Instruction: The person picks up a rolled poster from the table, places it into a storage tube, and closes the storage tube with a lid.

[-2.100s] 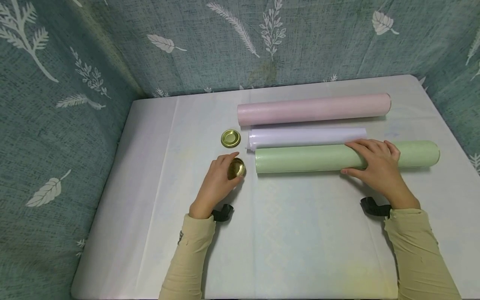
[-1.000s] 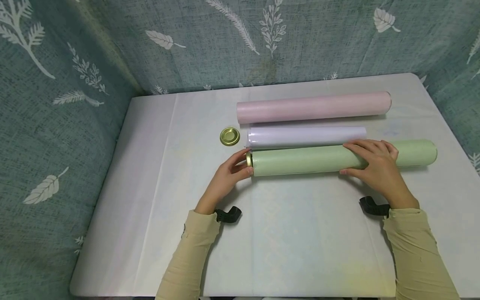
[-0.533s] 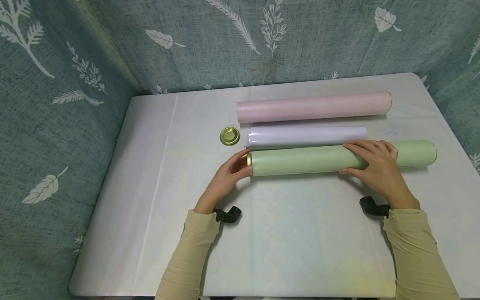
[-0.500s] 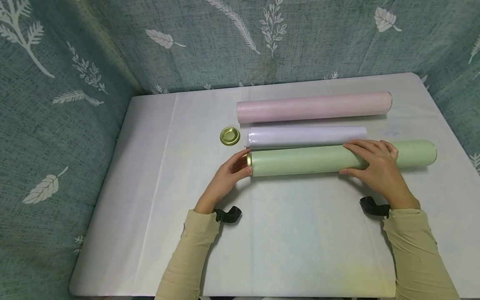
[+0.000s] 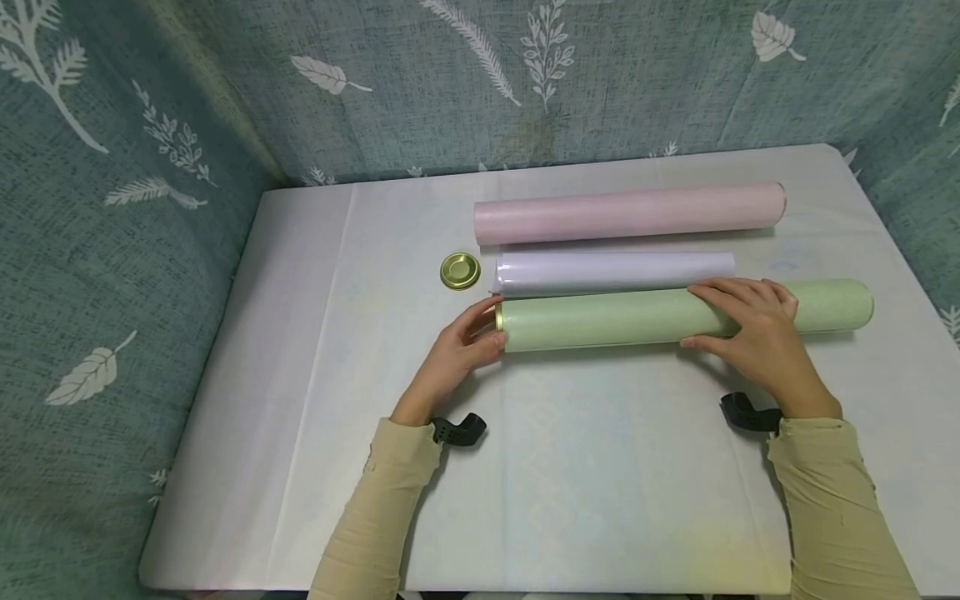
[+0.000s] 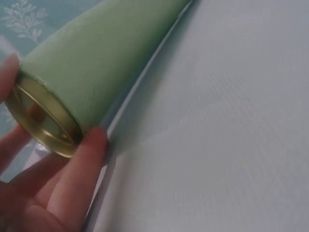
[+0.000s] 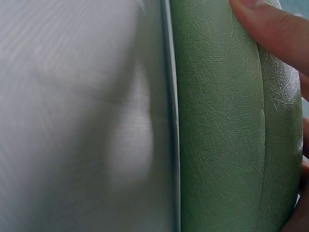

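A long pale green tube lies across the table. At its left end sits a round gold metal cap, its raised rim right up against the tube's edge in the left wrist view. My left hand pinches this cap, thumb on the near side and fingers round the far side. Farther right, my right hand grips the tube from above, thumb along its near side. The right wrist view shows the tube's textured surface close up, with a lengthwise seam.
Behind the tube lies a pale lilac roll, and beyond that a pink tube. A second gold cap lies flat left of the lilac roll. Everything rests on a white-covered table, with leaf-patterned teal cloth behind and at the sides.
My left hand has brought the gold cap from the table to the green tube's left end. The gap there has narrowed since. My right hand keeps its hold on the tube.
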Demonstrator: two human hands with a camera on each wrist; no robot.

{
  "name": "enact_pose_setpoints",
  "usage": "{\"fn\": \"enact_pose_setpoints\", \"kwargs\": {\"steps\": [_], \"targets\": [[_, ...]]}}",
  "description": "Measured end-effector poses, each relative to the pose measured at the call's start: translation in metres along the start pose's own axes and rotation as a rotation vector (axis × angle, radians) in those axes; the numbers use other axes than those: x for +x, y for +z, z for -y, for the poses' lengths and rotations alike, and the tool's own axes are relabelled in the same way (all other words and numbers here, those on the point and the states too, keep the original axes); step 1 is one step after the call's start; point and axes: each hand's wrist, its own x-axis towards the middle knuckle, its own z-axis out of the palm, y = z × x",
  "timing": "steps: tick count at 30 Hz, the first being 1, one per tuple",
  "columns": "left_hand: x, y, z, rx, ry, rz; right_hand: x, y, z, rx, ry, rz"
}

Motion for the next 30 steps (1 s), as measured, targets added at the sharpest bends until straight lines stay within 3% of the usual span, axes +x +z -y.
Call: {"fn": "enact_pose_setpoints", "kwargs": {"steps": [10,15,23,30], "targets": [[0.006,-0.003,0.017,-0.072,0.025,-0.028,0.0,-0.001,-0.001,0.007,-0.007,-0.008],[0.009,-0.006,0.027,-0.021,0.023,-0.055,0.0,-0.002,0.0,0.013,-0.017,-0.005],[0.01,-0.008,0.025,-0.025,0.0,-0.051,0.0,-0.002,0.0,0.002,-0.023,0.01],[0.008,-0.01,0.019,-0.029,-0.061,-0.051,0.001,-0.002,0.002,-0.013,-0.031,0.021]]}}
